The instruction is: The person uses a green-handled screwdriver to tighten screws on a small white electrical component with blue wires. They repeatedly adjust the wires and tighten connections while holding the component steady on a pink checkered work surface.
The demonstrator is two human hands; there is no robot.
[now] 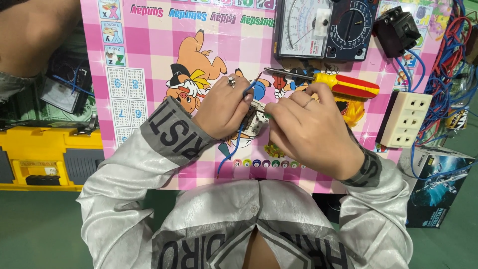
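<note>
My left hand [226, 107] grips a small grey-white switch module [256, 119] over the pink cartoon-printed table [149, 60], its thumb pinning a blue wire [234, 149] that runs out of the module. My right hand [311, 132] pinches the module's other side with the fingertips. The wire's bare end sticks up above the left thumb, and its other end trails toward my chest. Both wrists wear grey sleeves with dark cuffs.
A yellow-and-red screwdriver [338, 83] lies just beyond my right hand. An analog multimeter [323, 29] and a black switch block [396, 31] sit at the far edge. A cream socket strip [404, 119], tangled wires [450, 74], a yellow toolbox [45, 154] and a box [438, 187] surround the table.
</note>
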